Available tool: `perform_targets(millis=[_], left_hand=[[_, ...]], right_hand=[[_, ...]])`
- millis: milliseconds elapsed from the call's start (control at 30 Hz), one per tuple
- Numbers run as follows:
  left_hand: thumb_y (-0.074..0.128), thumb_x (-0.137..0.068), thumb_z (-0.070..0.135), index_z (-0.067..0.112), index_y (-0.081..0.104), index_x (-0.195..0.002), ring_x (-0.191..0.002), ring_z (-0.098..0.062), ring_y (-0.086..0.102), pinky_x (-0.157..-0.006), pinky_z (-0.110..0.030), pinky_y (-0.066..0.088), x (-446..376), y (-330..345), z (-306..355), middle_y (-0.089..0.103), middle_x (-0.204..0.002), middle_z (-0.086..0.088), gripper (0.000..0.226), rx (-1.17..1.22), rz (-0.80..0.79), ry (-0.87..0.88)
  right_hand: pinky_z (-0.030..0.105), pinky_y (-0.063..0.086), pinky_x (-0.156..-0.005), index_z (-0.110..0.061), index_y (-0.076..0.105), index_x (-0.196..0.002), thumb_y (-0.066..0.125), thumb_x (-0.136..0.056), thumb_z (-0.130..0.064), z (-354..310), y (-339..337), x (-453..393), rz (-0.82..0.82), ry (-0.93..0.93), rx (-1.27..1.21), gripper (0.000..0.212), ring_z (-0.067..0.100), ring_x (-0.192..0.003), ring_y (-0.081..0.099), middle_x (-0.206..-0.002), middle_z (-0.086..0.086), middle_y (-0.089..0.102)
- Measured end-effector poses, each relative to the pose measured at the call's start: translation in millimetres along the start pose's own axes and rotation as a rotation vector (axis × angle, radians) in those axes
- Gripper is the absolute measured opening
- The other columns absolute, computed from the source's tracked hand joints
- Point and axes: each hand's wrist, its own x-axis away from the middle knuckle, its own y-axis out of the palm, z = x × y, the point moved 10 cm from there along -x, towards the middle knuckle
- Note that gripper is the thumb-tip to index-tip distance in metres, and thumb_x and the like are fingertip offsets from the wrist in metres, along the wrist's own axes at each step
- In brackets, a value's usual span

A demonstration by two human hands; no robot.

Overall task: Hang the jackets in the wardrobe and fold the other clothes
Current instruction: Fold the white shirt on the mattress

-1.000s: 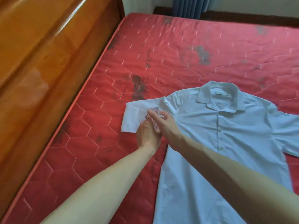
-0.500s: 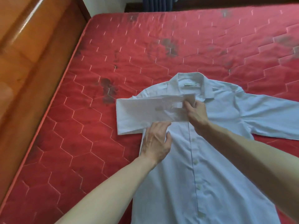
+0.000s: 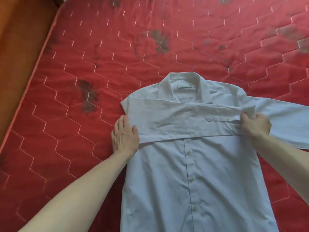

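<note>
I see a pale blue buttoned cotton shirt (image 3: 200,173) lying front-up on the red quilted mattress (image 3: 100,56), its sleeve (image 3: 175,121) folded across the chest, my left hand (image 3: 124,136) flat, fingers straight at the fold, my right hand (image 3: 255,123) pinching the cuff (image 3: 249,110)

Thin matt woven cloth shirt (image 3: 200,181) between the hands, quilted stained satiny mattress (image 3: 117,47) beyond them, glossy wooden bedframe (image 3: 20,47) leftward

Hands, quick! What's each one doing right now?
Left hand: open, flat fingers pressing the shirt at its folded edge.
Right hand: closed, gripping the sleeve cuff.
</note>
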Motion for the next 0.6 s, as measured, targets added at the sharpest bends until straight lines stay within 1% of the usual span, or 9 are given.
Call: perform_targets(millis=[67,133,167,267,367,400,467,533,600], left_hand=[[0.040,-0.108,0.030,0.012,0.024,-0.162,-0.156,-0.026,0.021,-0.124,-0.048,0.022,-6.1,9.9,0.4,0.024,-0.170,-0.007,0.059,0.013,-0.043,-0.009],[0.039,-0.109,0.031,0.014,0.019,-0.164,-0.158,-0.025,0.016,-0.126,-0.047,0.019,-10.4,15.1,4.9,0.018,-0.172,-0.005,0.060,0.021,-0.045,0.005],[0.038,-0.109,0.030,0.014,0.020,-0.164,-0.158,-0.025,0.017,-0.125,-0.047,0.019,-12.6,16.3,8.1,0.019,-0.172,-0.005,0.060,0.022,-0.029,0.019],[0.036,-0.110,0.025,0.013,0.032,-0.159,-0.152,-0.027,0.027,-0.119,-0.049,0.028,-22.6,14.5,15.0,0.033,-0.166,-0.006,0.051,0.081,0.023,0.005],[0.034,-0.108,0.016,0.016,0.039,-0.155,-0.141,-0.031,0.038,-0.112,-0.049,0.032,-39.3,4.3,21.8,0.049,-0.152,-0.007,0.047,0.092,0.094,0.009],[0.033,-0.106,0.011,0.017,0.042,-0.152,-0.136,-0.033,0.041,-0.110,-0.049,0.033,-46.3,-0.6,23.9,0.054,-0.147,-0.007,0.048,0.084,0.108,0.019],[0.030,-0.103,0.006,0.015,0.050,-0.141,-0.127,-0.035,0.047,-0.105,-0.047,0.034,-61.2,-6.7,23.7,0.059,-0.136,-0.009,0.044,0.106,0.104,0.006],[0.031,-0.107,0.013,0.012,0.051,-0.137,-0.125,-0.036,0.050,-0.102,-0.048,0.037,-76.2,-8.9,19.3,0.058,-0.133,-0.013,0.036,0.145,0.076,-0.031],[0.038,-0.108,0.021,0.010,0.049,-0.139,-0.125,-0.036,0.049,-0.103,-0.049,0.038,-87.6,-10.3,19.4,0.054,-0.135,-0.016,0.035,0.088,0.061,-0.019]], right_hand=[[0.046,0.047,-0.089,-0.007,0.063,-0.091,0.059,-0.096,-0.030,5.5,-3.3,-2.2,0.032,0.006,0.046,0.024,0.045,-0.104,0.063,-0.097,0.024,0.065],[0.046,0.047,-0.087,-0.005,0.065,-0.096,0.058,-0.096,-0.036,8.2,-1.8,-4.7,0.045,-0.012,0.064,0.031,0.045,-0.103,0.063,-0.101,0.025,0.068],[0.046,0.047,-0.085,-0.004,0.066,-0.098,0.057,-0.096,-0.038,7.9,-1.1,-6.7,0.050,-0.037,0.065,0.035,0.045,-0.101,0.063,-0.101,0.025,0.068],[0.044,0.043,-0.079,-0.003,0.064,-0.100,0.057,-0.098,-0.040,7.5,-4.2,-15.0,0.076,-0.106,0.069,0.038,0.044,-0.097,0.061,-0.100,0.027,0.067],[0.042,0.041,-0.077,-0.005,0.062,-0.098,0.055,-0.098,-0.045,10.1,-11.1,-22.8,0.079,-0.124,0.116,0.041,0.041,-0.094,0.060,-0.099,0.025,0.067],[0.045,0.043,-0.081,-0.005,0.062,-0.101,0.053,-0.096,-0.049,12.8,-10.8,-25.7,0.066,-0.118,0.139,0.045,0.041,-0.096,0.060,-0.101,0.025,0.067],[0.052,0.043,-0.096,-0.006,0.060,-0.114,0.050,-0.092,-0.053,13.2,-12.5,-26.9,0.086,-0.125,0.229,0.052,0.044,-0.109,0.058,-0.113,0.026,0.065],[0.055,0.035,-0.108,-0.008,0.054,-0.130,0.054,-0.097,-0.045,7.2,-15.5,-22.7,0.165,-0.177,0.318,0.049,0.044,-0.126,0.049,-0.131,0.025,0.056],[0.056,0.032,-0.111,-0.011,0.045,-0.145,0.054,-0.102,-0.036,-6.8,-13.0,-9.7,0.225,-0.286,0.325,0.050,0.041,-0.135,0.040,-0.145,0.022,0.044]])
